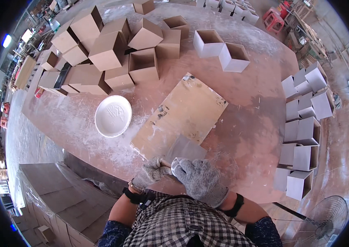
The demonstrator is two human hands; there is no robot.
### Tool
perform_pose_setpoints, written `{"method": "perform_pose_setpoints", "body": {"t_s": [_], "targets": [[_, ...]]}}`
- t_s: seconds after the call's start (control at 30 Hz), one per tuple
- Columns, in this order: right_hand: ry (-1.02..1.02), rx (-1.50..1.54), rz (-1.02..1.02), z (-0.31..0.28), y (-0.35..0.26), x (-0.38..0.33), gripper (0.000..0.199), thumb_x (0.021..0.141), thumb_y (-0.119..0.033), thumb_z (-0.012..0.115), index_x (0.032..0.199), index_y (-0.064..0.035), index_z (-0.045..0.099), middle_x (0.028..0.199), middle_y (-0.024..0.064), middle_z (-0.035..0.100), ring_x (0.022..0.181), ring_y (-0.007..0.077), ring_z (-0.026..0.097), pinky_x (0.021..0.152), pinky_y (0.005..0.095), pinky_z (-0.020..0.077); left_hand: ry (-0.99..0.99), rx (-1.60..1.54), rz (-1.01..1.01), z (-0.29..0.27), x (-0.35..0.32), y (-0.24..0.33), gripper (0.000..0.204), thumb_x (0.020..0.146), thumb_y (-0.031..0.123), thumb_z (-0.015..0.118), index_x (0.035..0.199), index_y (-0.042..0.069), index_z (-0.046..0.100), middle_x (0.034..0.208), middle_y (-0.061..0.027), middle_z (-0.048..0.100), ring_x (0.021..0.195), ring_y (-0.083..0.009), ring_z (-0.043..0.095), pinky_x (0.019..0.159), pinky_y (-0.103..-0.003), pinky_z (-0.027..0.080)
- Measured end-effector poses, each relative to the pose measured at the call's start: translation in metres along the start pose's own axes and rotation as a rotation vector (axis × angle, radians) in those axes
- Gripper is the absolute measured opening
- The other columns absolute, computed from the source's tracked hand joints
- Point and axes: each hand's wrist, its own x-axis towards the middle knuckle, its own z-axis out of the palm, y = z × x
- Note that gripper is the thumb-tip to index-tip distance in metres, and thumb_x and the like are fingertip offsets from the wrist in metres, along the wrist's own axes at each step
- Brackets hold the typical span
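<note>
Grey knitted gloves cover both my hands, which are close together at the table's near edge. My left hand (152, 169) is closed, its fingers curled at a narrow brown edge between the hands. My right hand (199, 177) is closed beside it, with white on its thumb side. Just beyond the fingers shows a grey-white flat-sided piece (186, 149), over the near end of a stained tan board (182, 113). My gloves hide most of the piece, so its full shape cannot be made out. A round white basin (113, 116) with white paste stands left of the board.
Brown open boxes (108, 51) are piled at the far left of the reddish table (248, 136). Two white-sided boxes (234, 57) stand beyond the board, and several more (302, 131) line the right edge. Stacked cartons (63, 189) stand lower left; a fan (326, 216) lower right.
</note>
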Motion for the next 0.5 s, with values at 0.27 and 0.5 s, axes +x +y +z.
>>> {"method": "perform_pose_setpoints", "body": {"t_s": [0.27, 0.5], "targets": [[-0.107, -0.07, 0.136, 0.034, 0.051, 0.037, 0.025, 0.082, -0.021, 0.056, 0.105, -0.0131, 0.058, 0.098, 0.004, 0.057, 0.082, 0.0254, 0.055, 0.073, 0.0399, 0.0433, -0.084, 0.095, -0.034, -0.001, 0.012, 0.02, 0.015, 0.088, 0.01, 0.07, 0.099, 0.003, 0.064, 0.09, -0.0014, 0.067, 0.085, -0.0085, 0.059, 0.076, -0.027, 0.049], [0.033, 0.177, -0.092, 0.043, 0.042, 0.042, 0.024, 0.084, -0.022, 0.057, 0.106, -0.0142, 0.06, 0.099, 0.0043, 0.057, 0.09, 0.0271, 0.057, 0.079, 0.0401, 0.0449, -0.137, -0.035, 0.076, -0.002, 0.007, 0.019, 0.022, 0.086, 0.011, 0.072, 0.105, 0.005, 0.064, 0.098, -0.0029, 0.067, 0.087, -0.0098, 0.06, 0.078, -0.028, 0.05]]}}
